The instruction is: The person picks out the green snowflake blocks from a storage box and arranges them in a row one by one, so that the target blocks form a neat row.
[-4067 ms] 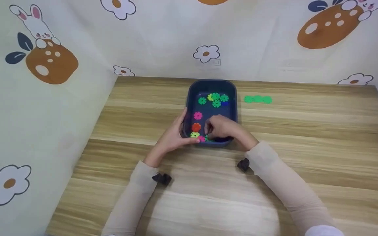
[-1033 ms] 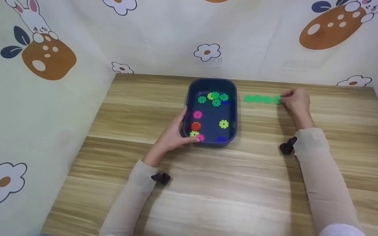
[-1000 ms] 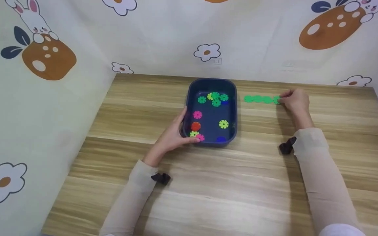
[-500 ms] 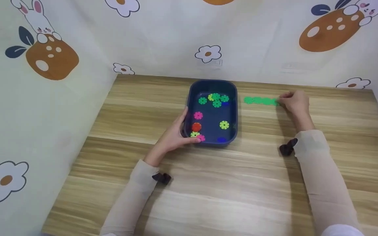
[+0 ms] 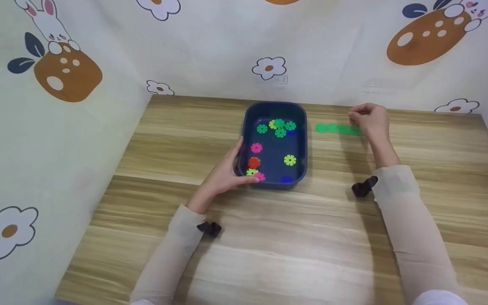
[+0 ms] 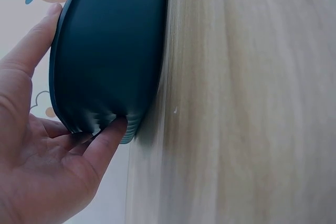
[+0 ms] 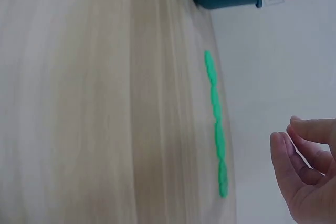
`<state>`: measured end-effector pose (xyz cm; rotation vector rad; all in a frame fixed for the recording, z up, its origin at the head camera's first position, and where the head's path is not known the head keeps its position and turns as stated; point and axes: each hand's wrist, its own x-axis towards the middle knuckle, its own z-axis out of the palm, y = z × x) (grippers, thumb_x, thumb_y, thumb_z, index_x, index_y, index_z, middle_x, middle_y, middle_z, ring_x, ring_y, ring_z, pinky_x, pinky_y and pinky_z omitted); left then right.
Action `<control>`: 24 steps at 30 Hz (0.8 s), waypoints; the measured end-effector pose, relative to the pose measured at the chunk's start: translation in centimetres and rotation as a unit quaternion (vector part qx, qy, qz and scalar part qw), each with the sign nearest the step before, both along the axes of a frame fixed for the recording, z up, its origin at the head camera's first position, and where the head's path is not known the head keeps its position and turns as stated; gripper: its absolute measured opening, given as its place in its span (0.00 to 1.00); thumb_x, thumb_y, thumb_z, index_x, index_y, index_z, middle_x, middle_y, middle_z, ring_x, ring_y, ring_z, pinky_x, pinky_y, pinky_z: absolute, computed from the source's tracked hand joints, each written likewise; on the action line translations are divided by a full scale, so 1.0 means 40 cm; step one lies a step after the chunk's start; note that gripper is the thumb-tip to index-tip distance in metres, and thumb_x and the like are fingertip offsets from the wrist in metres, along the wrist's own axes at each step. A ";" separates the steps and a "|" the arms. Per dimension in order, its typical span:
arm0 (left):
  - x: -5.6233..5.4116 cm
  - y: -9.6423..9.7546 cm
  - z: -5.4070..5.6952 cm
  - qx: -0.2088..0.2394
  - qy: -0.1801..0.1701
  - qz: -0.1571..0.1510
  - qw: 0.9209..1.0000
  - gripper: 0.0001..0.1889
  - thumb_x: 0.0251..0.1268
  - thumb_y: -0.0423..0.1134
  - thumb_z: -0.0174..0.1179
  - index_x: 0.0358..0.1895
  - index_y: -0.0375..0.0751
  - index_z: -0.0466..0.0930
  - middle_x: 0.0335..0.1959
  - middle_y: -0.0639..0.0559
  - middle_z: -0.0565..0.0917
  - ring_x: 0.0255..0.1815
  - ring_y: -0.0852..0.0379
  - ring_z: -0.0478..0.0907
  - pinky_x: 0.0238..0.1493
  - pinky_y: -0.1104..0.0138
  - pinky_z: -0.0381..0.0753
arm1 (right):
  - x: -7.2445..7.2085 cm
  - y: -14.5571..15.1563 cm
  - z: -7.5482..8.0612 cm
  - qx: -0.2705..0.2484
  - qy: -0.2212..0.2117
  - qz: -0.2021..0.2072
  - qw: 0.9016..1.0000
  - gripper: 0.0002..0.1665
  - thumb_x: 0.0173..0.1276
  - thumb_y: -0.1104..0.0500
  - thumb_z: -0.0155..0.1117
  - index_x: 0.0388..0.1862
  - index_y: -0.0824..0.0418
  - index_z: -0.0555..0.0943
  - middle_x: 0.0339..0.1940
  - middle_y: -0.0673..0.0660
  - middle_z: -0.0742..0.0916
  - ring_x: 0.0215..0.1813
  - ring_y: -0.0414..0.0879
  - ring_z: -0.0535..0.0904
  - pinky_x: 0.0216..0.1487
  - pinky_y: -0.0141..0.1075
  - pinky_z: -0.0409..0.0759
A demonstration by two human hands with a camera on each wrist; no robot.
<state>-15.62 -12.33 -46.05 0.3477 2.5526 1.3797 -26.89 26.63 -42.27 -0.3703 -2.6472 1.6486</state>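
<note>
My left hand (image 5: 223, 176) grips the near left corner of a dark blue plastic tub (image 5: 305, 161), thumb over the rim. The left wrist view shows its fingers (image 6: 107, 140) against the tub's outer wall. Inside lie several toothed plastic discs: green ones (image 5: 280, 132), a pink one (image 5: 256, 148), a red one (image 5: 253, 162) and a yellow one (image 5: 289, 160). Right of the tub, a row of green discs (image 5: 332, 128) lies on the table, overlapping end to end. Over its right end my right hand (image 5: 372, 120) hovers, fingers loosely bent and holding nothing.
The wood-grain table (image 5: 269, 237) ends at a wall (image 5: 210, 51) covered in patterned cloth just behind the tub and the row. A second cloth-covered wall (image 5: 57, 148) stands along the left side.
My right hand took a green disc from the tub, set it at the row's right end, then let go and lifted up and left. The left hand stays on the tub.
</note>
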 end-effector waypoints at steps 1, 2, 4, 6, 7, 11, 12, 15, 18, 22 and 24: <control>0.000 0.000 0.000 0.000 0.000 0.000 1.000 0.64 0.47 0.53 0.78 0.82 0.54 0.39 0.83 0.48 0.47 0.82 0.45 0.50 0.80 0.46 0.54 | -0.001 -0.008 0.004 -0.004 0.002 0.002 1.000 0.13 0.70 0.59 0.66 0.47 0.67 0.82 0.24 0.39 0.82 0.29 0.30 0.82 0.35 0.22 0.82; 0.000 0.000 0.000 0.002 0.000 0.001 1.000 0.64 0.48 0.53 0.78 0.82 0.54 0.39 0.83 0.48 0.47 0.82 0.45 0.50 0.80 0.46 0.54 | -0.001 -0.016 0.008 -0.007 0.003 0.005 1.000 0.13 0.70 0.59 0.65 0.48 0.68 0.82 0.25 0.39 0.82 0.29 0.30 0.82 0.36 0.22 0.82; 0.000 0.001 0.000 0.003 -0.003 0.003 1.000 0.63 0.48 0.52 0.78 0.82 0.55 0.39 0.83 0.48 0.47 0.82 0.45 0.49 0.80 0.46 0.54 | -0.002 -0.033 0.015 -0.011 0.007 0.009 1.000 0.13 0.71 0.59 0.65 0.47 0.68 0.82 0.26 0.40 0.82 0.30 0.30 0.81 0.37 0.22 0.83; 0.000 0.001 0.000 0.002 -0.004 0.004 1.000 0.63 0.48 0.51 0.78 0.82 0.55 0.39 0.83 0.48 0.47 0.82 0.46 0.49 0.80 0.46 0.54 | -0.001 -0.048 0.021 -0.015 0.014 0.013 1.000 0.12 0.70 0.59 0.65 0.46 0.67 0.82 0.27 0.41 0.82 0.30 0.30 0.81 0.38 0.22 0.83; 0.000 0.001 -0.001 0.001 -0.003 0.005 1.000 0.63 0.48 0.51 0.78 0.82 0.55 0.40 0.83 0.48 0.48 0.82 0.46 0.49 0.80 0.46 0.54 | 0.000 -0.056 0.024 -0.020 0.017 0.015 1.000 0.11 0.70 0.60 0.66 0.45 0.66 0.83 0.27 0.41 0.82 0.30 0.30 0.82 0.38 0.22 0.83; -0.002 0.001 0.000 -0.002 0.002 0.001 1.000 0.63 0.48 0.51 0.78 0.82 0.54 0.40 0.83 0.47 0.48 0.82 0.45 0.49 0.80 0.45 0.53 | 0.002 -0.086 0.032 -0.045 0.030 0.025 0.998 0.09 0.68 0.60 0.67 0.43 0.64 0.84 0.26 0.41 0.84 0.31 0.31 0.83 0.37 0.22 0.83; -0.002 0.001 0.000 -0.002 0.003 0.000 1.000 0.63 0.48 0.51 0.78 0.82 0.54 0.40 0.83 0.46 0.48 0.82 0.45 0.49 0.80 0.45 0.53 | 0.001 -0.093 0.033 -0.053 0.031 0.027 0.998 0.09 0.68 0.60 0.68 0.43 0.64 0.84 0.26 0.41 0.84 0.31 0.32 0.83 0.38 0.22 0.83; 0.000 0.001 0.002 -0.004 0.000 0.003 1.000 0.63 0.48 0.51 0.78 0.82 0.54 0.40 0.83 0.46 0.47 0.83 0.45 0.48 0.80 0.45 0.52 | 0.001 -0.118 0.036 -0.076 0.032 0.033 0.996 0.09 0.68 0.61 0.67 0.43 0.65 0.84 0.26 0.42 0.84 0.32 0.33 0.84 0.39 0.23 0.84; 0.001 0.001 0.002 -0.004 -0.002 0.006 1.000 0.63 0.48 0.51 0.78 0.82 0.55 0.41 0.83 0.47 0.47 0.83 0.46 0.48 0.80 0.45 0.52 | -0.002 -0.145 0.038 -0.093 0.034 0.037 0.994 0.09 0.68 0.62 0.67 0.44 0.66 0.84 0.26 0.42 0.84 0.31 0.32 0.84 0.38 0.22 0.83; 0.000 0.003 0.003 -0.004 -0.003 0.003 1.000 0.63 0.49 0.50 0.78 0.82 0.54 0.40 0.83 0.48 0.47 0.83 0.45 0.48 0.80 0.44 0.53 | -0.004 -0.182 0.039 -0.131 0.031 0.042 0.990 0.10 0.68 0.65 0.67 0.45 0.69 0.83 0.27 0.44 0.84 0.32 0.34 0.84 0.37 0.22 0.84; -0.001 0.003 0.003 -0.005 0.000 0.001 1.000 0.63 0.49 0.50 0.78 0.82 0.53 0.40 0.83 0.47 0.47 0.83 0.45 0.48 0.79 0.44 0.52 | -0.004 -0.200 0.039 -0.147 0.030 0.047 0.988 0.11 0.67 0.65 0.67 0.46 0.70 0.83 0.27 0.45 0.84 0.32 0.35 0.84 0.38 0.22 0.84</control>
